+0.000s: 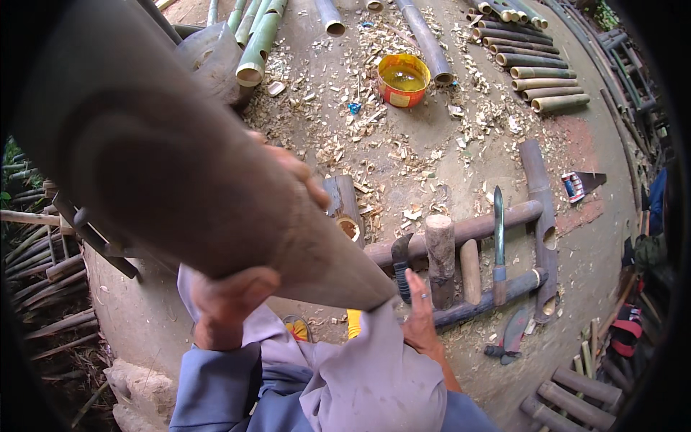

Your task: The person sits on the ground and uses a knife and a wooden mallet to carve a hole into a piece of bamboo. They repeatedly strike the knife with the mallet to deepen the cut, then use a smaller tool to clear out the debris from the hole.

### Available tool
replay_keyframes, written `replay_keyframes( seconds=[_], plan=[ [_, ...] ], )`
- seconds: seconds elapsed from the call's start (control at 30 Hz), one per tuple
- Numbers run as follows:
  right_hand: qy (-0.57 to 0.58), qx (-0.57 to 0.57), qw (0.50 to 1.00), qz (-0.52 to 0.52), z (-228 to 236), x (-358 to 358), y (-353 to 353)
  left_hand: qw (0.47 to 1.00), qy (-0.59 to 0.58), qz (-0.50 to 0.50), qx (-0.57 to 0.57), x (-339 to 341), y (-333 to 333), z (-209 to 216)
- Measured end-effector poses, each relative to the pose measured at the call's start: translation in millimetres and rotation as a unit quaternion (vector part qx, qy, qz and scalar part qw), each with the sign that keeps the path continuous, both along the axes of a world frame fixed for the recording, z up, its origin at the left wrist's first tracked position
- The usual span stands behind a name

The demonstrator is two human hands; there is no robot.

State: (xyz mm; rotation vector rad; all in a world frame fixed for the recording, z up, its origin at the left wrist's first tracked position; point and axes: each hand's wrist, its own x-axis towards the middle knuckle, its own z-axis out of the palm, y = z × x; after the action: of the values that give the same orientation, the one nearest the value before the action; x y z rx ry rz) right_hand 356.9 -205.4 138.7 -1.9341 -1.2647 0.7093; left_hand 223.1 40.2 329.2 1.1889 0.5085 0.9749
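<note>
A thick grey-brown bamboo pole runs diagonally from the upper left, close to the camera. My left hand grips it from below near its lower end. Fingers of another hand curl over the pole's upper edge; I cannot tell whose they are. My right hand is lower down with its fingers stretched out, holding nothing. Its fingertips lie beside the dark handle of a chopping tool that leans on a bamboo rail. A short wooden billet stands just right of the hand.
A long knife lies across two bamboo rails. An orange bowl of yellow liquid sits among wood chips. Cut bamboo tubes are stacked at the back right, green poles at the back. A machete and a saw lie on the ground.
</note>
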Motion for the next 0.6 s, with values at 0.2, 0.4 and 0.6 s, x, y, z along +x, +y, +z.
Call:
replay_keyframes(
  seconds=[0.2,0.4,0.6],
  plan=[
    [0.103,0.014,0.994,0.043,-40.7,-26.6,-42.8,0.983,0.025,-0.076,-0.164,5.1,-4.0,-42.9],
    [0.137,-0.078,0.987,-0.024,-21.8,-26.7,-49.5,0.96,0.043,-0.003,-0.277,35.4,-23.7,-117.5],
    [0.168,-0.138,0.973,-0.076,-10.7,-28.9,-61.2,0.926,0.094,0.05,-0.363,40.9,-43.6,-192.6]
  ],
)
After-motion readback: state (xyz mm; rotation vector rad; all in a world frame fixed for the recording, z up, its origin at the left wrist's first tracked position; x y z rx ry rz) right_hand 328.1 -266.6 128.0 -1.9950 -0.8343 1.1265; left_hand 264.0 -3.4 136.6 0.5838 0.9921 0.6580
